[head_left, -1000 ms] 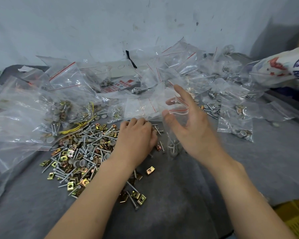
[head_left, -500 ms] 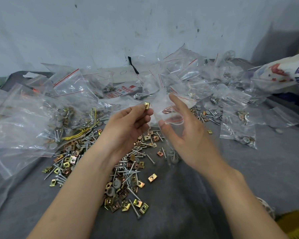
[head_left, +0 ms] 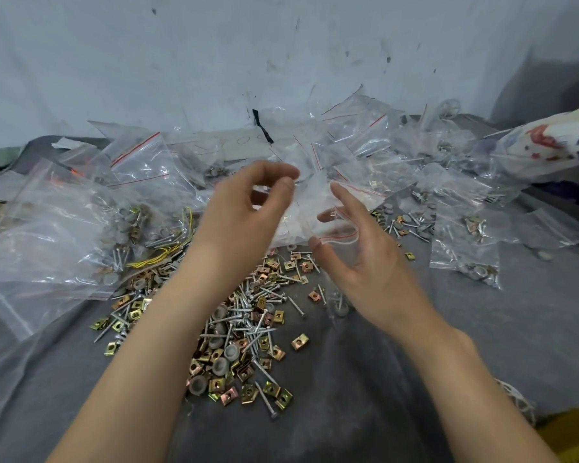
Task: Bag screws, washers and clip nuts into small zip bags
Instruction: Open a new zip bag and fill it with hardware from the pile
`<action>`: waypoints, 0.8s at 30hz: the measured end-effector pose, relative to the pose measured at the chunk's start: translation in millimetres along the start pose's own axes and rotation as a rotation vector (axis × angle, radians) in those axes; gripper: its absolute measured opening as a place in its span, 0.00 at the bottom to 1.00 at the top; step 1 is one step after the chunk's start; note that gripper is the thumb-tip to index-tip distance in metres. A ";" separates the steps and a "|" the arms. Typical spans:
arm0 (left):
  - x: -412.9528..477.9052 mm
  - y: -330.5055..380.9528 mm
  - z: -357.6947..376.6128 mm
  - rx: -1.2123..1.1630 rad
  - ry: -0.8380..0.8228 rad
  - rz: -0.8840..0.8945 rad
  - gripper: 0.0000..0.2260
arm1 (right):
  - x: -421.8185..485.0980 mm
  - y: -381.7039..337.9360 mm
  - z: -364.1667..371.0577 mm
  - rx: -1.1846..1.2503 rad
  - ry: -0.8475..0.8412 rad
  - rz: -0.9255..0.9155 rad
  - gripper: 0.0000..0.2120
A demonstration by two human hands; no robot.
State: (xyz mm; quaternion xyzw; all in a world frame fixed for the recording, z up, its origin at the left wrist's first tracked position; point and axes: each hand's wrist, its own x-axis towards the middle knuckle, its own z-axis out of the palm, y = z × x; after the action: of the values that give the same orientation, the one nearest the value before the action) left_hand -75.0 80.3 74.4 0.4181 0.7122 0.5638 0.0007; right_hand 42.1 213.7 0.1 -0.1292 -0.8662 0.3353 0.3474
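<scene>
My right hand (head_left: 365, 262) grips a small clear zip bag (head_left: 340, 230) with a red seal line, thumb below and fingers above its mouth. My left hand (head_left: 241, 212) hovers just left of the bag's mouth, raised off the table. Its thumb and forefinger are curled, tips slightly apart, and no part shows between them. Under both hands lies a loose pile (head_left: 244, 322) of silver screws, grey washers and brass-coloured clip nuts on the grey cloth (head_left: 415, 362).
Large clear bags (head_left: 47, 228) of hardware lie at the left. Several small filled zip bags (head_left: 465, 248) lie at the right and back, against the white wall. A white printed sack (head_left: 549, 145) is at the far right, and something yellow (head_left: 572, 439) is at the bottom right corner.
My left hand rose from the pile with a clip nut pinched, carried it to the bag's mouth, and now shows no nut. My right hand kept the bag up.
</scene>
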 end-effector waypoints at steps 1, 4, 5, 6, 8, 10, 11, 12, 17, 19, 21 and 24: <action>2.5 -2.2 -6.8 0.000 0.048 -0.027 0.07 | -0.3 1.0 -0.1 -0.012 0.010 -0.004 0.32; 7.4 -16.2 -30.4 0.029 0.104 -0.130 0.08 | -0.7 1.4 -2.1 -0.021 0.009 0.008 0.33; 7.5 -23.3 -37.0 0.070 0.087 -0.176 0.07 | -0.7 1.0 -3.0 -0.020 0.007 0.015 0.33; 6.7 -31.3 -41.8 0.129 0.049 -0.227 0.07 | -0.3 0.6 -3.7 -0.020 0.006 0.020 0.33; 2.8 -49.9 -45.3 0.318 -0.071 -0.298 0.07 | 0.3 -0.7 -5.0 -0.028 0.000 0.023 0.33; -1.8 -69.4 -42.6 0.508 -0.162 -0.325 0.08 | 0.2 -2.3 -5.2 -0.036 -0.005 0.020 0.33; -3.9 -77.1 -40.8 0.572 -0.192 -0.336 0.09 | -0.1 -2.9 -5.3 -0.036 -0.006 0.017 0.33; -5.9 -82.7 -39.6 0.624 -0.220 -0.342 0.10 | -0.4 -3.5 -5.0 -0.035 -0.006 0.016 0.33; -9.6 -96.6 -35.0 0.915 -0.376 -0.323 0.14 | -0.5 -4.7 -4.0 -0.051 -0.014 0.000 0.33; -9.6 -96.9 -33.8 0.968 -0.388 -0.329 0.15 | -0.4 -3.7 -4.3 -0.059 -0.021 -0.005 0.32; -8.6 -96.4 -35.0 0.960 -0.398 -0.335 0.14 | -0.5 -3.0 -4.5 -0.064 -0.024 -0.006 0.32; -7.5 -93.7 -39.1 0.915 -0.431 -0.332 0.12 | -0.7 -3.0 -4.7 -0.074 -0.023 -0.009 0.32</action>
State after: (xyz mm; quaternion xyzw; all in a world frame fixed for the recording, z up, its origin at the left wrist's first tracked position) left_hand -144.3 43.1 9.9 0.3638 0.9256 0.0892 0.0540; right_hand 45.8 213.4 4.3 -0.1341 -0.8824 0.3029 0.3341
